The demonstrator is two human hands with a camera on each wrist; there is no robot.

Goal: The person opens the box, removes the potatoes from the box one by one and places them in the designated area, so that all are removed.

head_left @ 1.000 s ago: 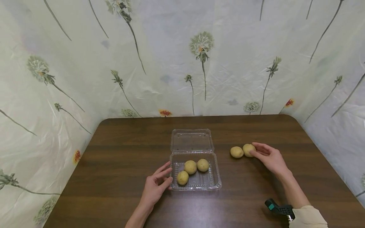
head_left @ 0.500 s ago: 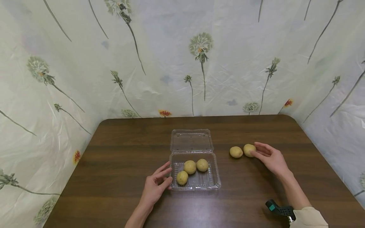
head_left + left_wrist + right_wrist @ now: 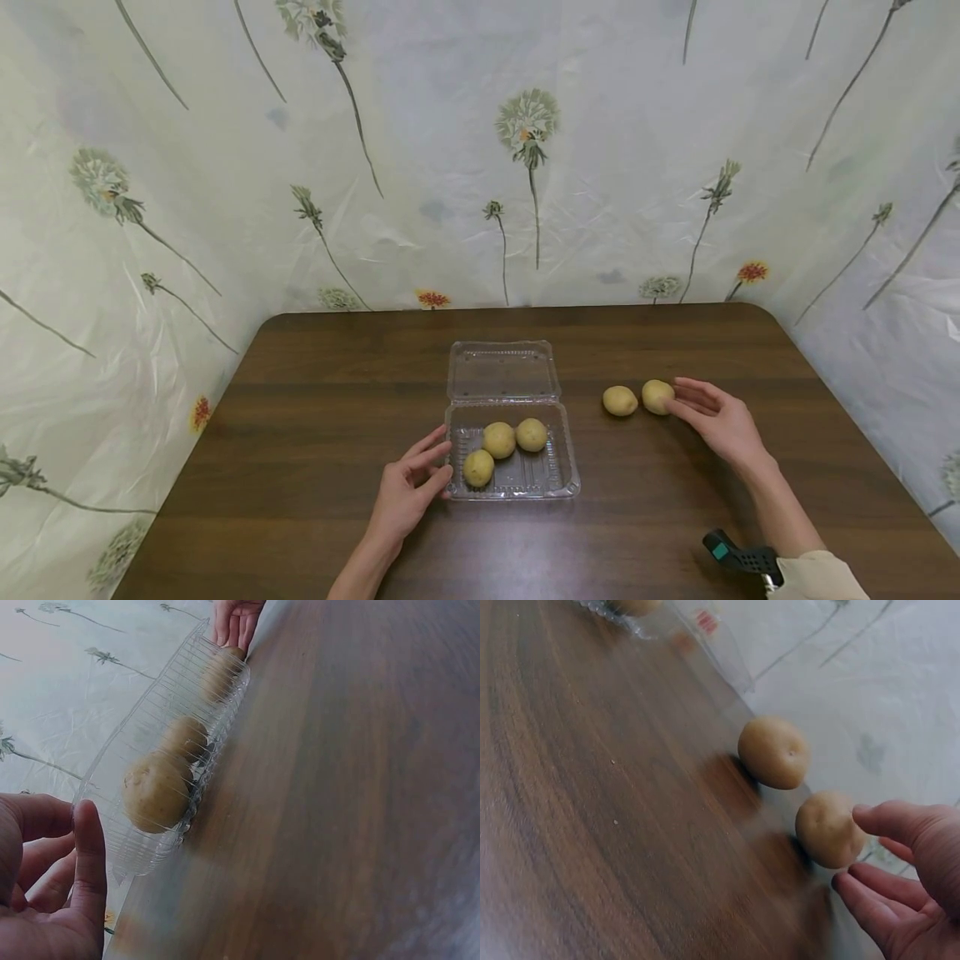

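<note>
An open clear plastic clamshell container [image 3: 566,450] lies on the table with its lid [image 3: 504,371] folded back. Three potatoes sit inside, such as the front-left potato [image 3: 478,468]. At the container's left side, my left hand [image 3: 408,487] pinches the rim between thumb and index finger, as the left wrist view shows. Right of the container, two more potatoes rest on the table, the left potato [image 3: 619,401] and the right potato [image 3: 657,397], with a small gap between them. Beside the right potato, my right hand [image 3: 720,421] has loosely spread fingers; its thumb tip reaches the potato's edge.
A brown wood-grain table [image 3: 330,400] carries everything, with rounded far corners. Sheeting printed with dandelions [image 3: 630,150] rises behind it and along both sides. A black strap [image 3: 742,557] sits on the right wrist.
The right potato has shifted slightly rightward, widening the gap to its neighbour. My right fingertips have drawn back a little from it. The left hand and container hold still.
</note>
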